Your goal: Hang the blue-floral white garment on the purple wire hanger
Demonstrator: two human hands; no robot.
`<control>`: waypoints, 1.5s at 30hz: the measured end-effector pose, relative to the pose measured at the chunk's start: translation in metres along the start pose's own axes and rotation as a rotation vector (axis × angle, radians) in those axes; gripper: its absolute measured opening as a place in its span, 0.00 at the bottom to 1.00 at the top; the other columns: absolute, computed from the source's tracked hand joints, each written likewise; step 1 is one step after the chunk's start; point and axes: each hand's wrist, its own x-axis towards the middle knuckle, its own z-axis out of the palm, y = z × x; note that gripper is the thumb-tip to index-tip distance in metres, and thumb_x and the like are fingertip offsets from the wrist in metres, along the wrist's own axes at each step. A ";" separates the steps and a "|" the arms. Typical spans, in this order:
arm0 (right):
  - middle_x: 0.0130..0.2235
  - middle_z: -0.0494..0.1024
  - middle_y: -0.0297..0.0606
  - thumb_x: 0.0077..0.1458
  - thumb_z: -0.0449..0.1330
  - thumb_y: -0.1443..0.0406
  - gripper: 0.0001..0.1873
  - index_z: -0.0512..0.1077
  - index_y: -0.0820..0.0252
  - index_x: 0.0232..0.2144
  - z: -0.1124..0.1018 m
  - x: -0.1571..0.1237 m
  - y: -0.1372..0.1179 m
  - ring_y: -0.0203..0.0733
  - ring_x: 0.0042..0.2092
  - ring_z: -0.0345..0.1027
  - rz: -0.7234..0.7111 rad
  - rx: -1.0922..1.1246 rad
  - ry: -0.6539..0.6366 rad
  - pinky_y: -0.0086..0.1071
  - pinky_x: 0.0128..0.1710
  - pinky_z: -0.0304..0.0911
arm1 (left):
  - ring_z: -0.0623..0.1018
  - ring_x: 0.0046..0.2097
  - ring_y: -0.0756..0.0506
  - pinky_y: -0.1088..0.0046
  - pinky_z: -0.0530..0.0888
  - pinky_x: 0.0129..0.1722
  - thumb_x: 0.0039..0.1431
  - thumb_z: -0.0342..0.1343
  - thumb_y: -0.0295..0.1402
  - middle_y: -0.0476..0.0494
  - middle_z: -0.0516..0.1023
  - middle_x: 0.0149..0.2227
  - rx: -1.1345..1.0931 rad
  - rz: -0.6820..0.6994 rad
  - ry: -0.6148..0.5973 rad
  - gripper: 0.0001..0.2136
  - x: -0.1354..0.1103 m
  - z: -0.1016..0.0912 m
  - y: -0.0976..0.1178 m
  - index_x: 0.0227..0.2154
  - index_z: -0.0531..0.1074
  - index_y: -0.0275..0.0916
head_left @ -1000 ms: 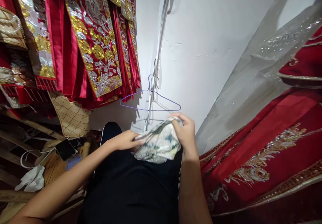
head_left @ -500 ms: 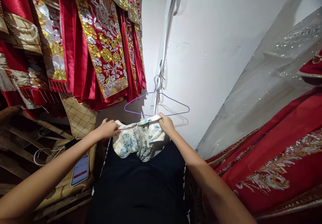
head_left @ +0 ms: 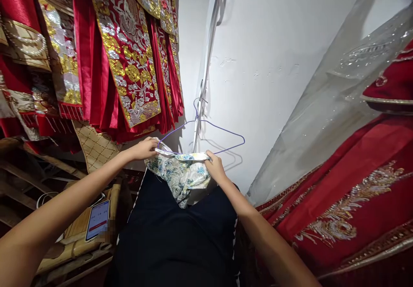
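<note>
A white garment with a blue, green and yellow floral print (head_left: 180, 175) is stretched between my hands, gathered down its middle. My left hand (head_left: 146, 148) is closed on its upper left edge. On the other side, my right hand (head_left: 215, 165) pinches the upper right corner. Behind the cloth, a thin purple hanger (head_left: 226, 129) hangs by its hook near the wall. The hanger's left end meets the garment's edge at my left fingers; whether the cloth is around it I cannot tell. Part of the hanger's lower bar is hidden behind the garment.
Red costumes with gold and silver embroidery (head_left: 132, 63) hang on the left. A red beaded garment (head_left: 322, 201) and a sheer plastic cover (head_left: 309, 119) stand at the right. A phone (head_left: 97, 220) lies on a bamboo chair (head_left: 64, 252). A white wall (head_left: 258, 33) is ahead.
My left hand has risen with the garment's left edge and reached the hanger's left end. The hanger has tilted, its right end lower. My right hand has shifted slightly down and right.
</note>
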 end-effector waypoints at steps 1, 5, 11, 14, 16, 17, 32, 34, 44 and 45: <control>0.22 0.53 0.26 0.49 0.48 0.65 0.07 0.51 0.54 0.25 0.003 -0.001 -0.001 0.36 0.27 0.50 0.007 0.012 0.014 0.29 0.29 0.47 | 0.69 0.59 0.39 0.64 0.65 0.60 0.57 0.55 0.40 0.40 0.77 0.52 -0.003 0.044 0.017 0.11 -0.001 -0.005 0.002 0.35 0.78 0.40; 0.23 0.54 0.27 0.53 0.49 0.62 0.09 0.52 0.54 0.25 0.021 -0.005 -0.006 0.37 0.27 0.50 0.028 0.121 0.077 0.30 0.29 0.48 | 0.66 0.62 0.36 0.57 0.61 0.63 0.61 0.51 0.40 0.38 0.74 0.55 -0.107 0.121 0.132 0.13 0.002 -0.029 0.017 0.35 0.76 0.37; 0.24 0.54 0.28 0.57 0.50 0.56 0.13 0.53 0.53 0.25 0.051 -0.009 -0.016 0.37 0.27 0.50 0.093 0.315 0.224 0.31 0.29 0.51 | 0.74 0.55 0.40 0.62 0.70 0.56 0.61 0.49 0.35 0.38 0.75 0.55 -0.412 0.134 0.298 0.13 0.037 -0.042 0.064 0.44 0.73 0.36; 0.23 0.53 0.28 0.56 0.50 0.56 0.13 0.53 0.53 0.24 0.051 -0.005 -0.016 0.38 0.27 0.50 0.114 0.310 0.213 0.31 0.28 0.51 | 0.75 0.55 0.41 0.64 0.72 0.54 0.59 0.49 0.31 0.38 0.76 0.54 -0.385 0.106 0.357 0.21 0.054 -0.036 0.077 0.56 0.66 0.37; 0.22 0.54 0.28 0.55 0.51 0.57 0.13 0.53 0.53 0.24 0.044 -0.001 -0.014 0.38 0.27 0.51 0.103 0.288 0.193 0.31 0.29 0.53 | 0.75 0.56 0.40 0.63 0.71 0.55 0.59 0.48 0.29 0.37 0.76 0.54 -0.336 0.073 0.338 0.22 0.062 -0.029 0.076 0.58 0.66 0.37; 0.22 0.56 0.28 0.55 0.51 0.57 0.12 0.55 0.53 0.23 0.039 0.001 -0.014 0.38 0.28 0.52 0.089 0.281 0.176 0.31 0.29 0.54 | 0.75 0.56 0.39 0.63 0.71 0.55 0.59 0.47 0.28 0.37 0.76 0.54 -0.309 0.056 0.327 0.22 0.065 -0.026 0.074 0.56 0.68 0.36; 0.26 0.76 0.37 0.38 0.65 0.62 0.31 0.76 0.71 0.47 -0.096 0.058 0.011 0.39 0.27 0.65 0.222 0.130 0.121 0.32 0.28 0.60 | 0.75 0.47 0.40 0.65 0.71 0.51 0.59 0.49 0.32 0.38 0.73 0.48 -0.070 0.103 0.332 0.16 0.074 -0.044 0.038 0.46 0.76 0.38; 0.28 0.78 0.40 0.39 0.67 0.61 0.20 0.79 0.68 0.36 -0.113 0.059 0.000 0.40 0.29 0.67 0.225 0.157 -0.036 0.32 0.28 0.61 | 0.75 0.48 0.40 0.64 0.71 0.51 0.62 0.48 0.36 0.38 0.73 0.49 -0.042 0.072 0.365 0.16 0.066 -0.051 0.032 0.48 0.75 0.39; 0.19 0.71 0.36 0.46 0.71 0.53 0.20 0.74 0.64 0.19 -0.142 0.084 -0.060 0.34 0.21 0.62 0.333 0.532 -0.477 0.30 0.21 0.58 | 0.76 0.44 0.42 0.68 0.70 0.47 0.66 0.44 0.44 0.40 0.80 0.44 -0.176 -0.082 0.406 0.20 0.051 -0.056 0.012 0.46 0.73 0.36; 0.23 0.74 0.38 0.49 0.68 0.52 0.20 0.76 0.65 0.23 -0.126 0.085 -0.064 0.38 0.23 0.67 0.326 0.573 -0.386 0.33 0.24 0.63 | 0.76 0.45 0.42 0.69 0.70 0.48 0.66 0.44 0.44 0.40 0.80 0.46 -0.211 -0.057 0.426 0.20 0.055 -0.054 0.016 0.48 0.73 0.36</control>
